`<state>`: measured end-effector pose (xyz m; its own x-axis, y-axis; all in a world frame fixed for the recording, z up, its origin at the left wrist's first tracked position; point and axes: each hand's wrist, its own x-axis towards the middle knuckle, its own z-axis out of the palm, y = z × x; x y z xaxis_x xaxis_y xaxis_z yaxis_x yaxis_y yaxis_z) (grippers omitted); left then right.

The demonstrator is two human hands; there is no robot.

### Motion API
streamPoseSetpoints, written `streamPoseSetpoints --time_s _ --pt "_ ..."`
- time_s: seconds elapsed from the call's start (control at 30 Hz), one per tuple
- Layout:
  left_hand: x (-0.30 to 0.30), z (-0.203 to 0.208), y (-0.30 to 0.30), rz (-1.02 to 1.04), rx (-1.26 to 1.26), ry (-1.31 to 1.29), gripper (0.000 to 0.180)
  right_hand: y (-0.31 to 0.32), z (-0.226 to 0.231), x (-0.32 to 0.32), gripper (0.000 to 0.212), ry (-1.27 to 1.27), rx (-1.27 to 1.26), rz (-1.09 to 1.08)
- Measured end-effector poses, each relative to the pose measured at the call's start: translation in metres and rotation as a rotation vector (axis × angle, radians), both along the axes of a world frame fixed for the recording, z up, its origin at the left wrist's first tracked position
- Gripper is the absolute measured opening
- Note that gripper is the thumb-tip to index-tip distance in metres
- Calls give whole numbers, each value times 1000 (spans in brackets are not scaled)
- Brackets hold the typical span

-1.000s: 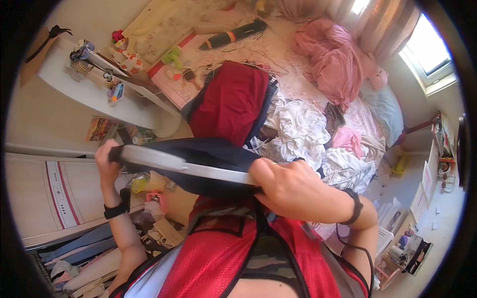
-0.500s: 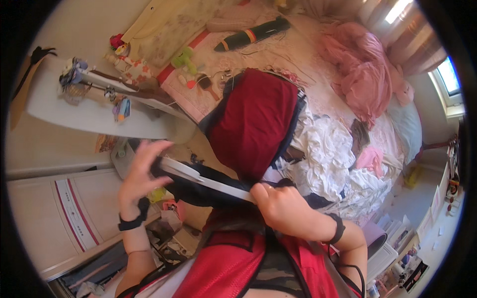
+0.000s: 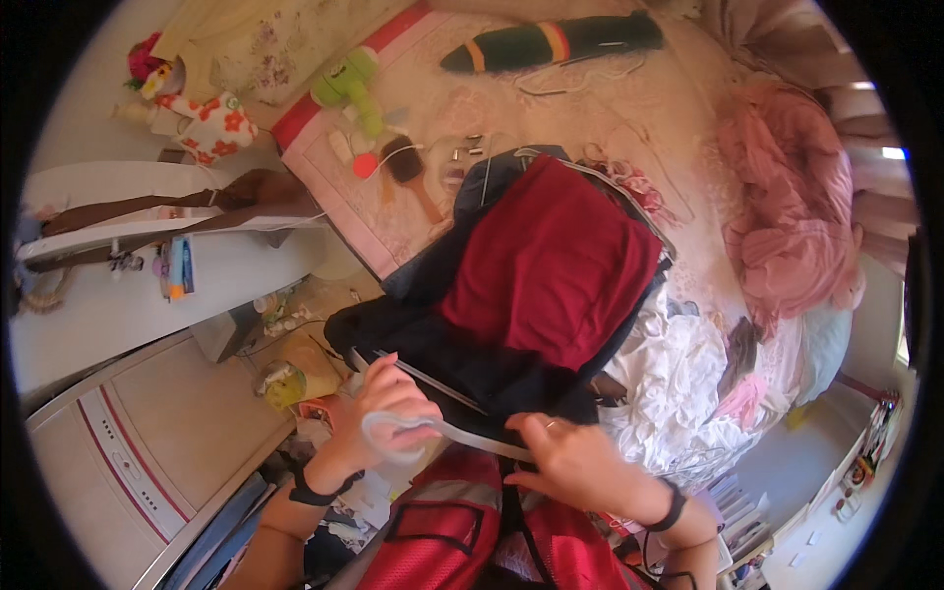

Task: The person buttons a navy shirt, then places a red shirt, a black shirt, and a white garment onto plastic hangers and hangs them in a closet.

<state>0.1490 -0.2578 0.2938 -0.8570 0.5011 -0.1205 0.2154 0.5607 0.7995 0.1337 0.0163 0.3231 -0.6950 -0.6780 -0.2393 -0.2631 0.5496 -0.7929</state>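
Fingers [image 3: 395,385]: our L hand [image 3: 376,415] part-spread, R hand [image 3: 582,462] w/ thumb & index parted; we can't tell if either grips. Bed [image 3: 551,110] ahead; dark garment [image 3: 388,322] just beyond both, red cloth [image 3: 556,265] atop; white band [image 3: 477,440] btwn hands, long axis L–R, loop nearer L.

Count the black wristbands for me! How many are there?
2. One black wristband is on the left hand's wrist, and another black wristband is on the right hand's wrist. I can't spot any others.
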Motion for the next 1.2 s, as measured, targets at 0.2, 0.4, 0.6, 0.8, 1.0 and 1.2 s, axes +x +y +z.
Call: streamPoseSetpoints --time_s 0.2,0.4,0.6,0.8,1.0,1.2 --pt "-19 -41 -23 86 -47 -78 23 -40 -149 -178 21 -135 -37 -320" --pt "-22 -43 -36 103 -32 -169 26 -132 -364 -263 22 344 222 -494" --pt "-1 -47 -43 144 -29 -306 27 -199 -425 -273 43 243 321 -537" --pt "7 -60 -47 215 -20 -351 28 -205 -453 -279 56 94 401 -616" --pt "3 -73 -44 140 -2 -186 31 -178 -417 -275 42 -11 265 -534" --pt "-2 -68 -32 42 -37 -199 30 -135 -304 -231 27 -726 -978 -351"
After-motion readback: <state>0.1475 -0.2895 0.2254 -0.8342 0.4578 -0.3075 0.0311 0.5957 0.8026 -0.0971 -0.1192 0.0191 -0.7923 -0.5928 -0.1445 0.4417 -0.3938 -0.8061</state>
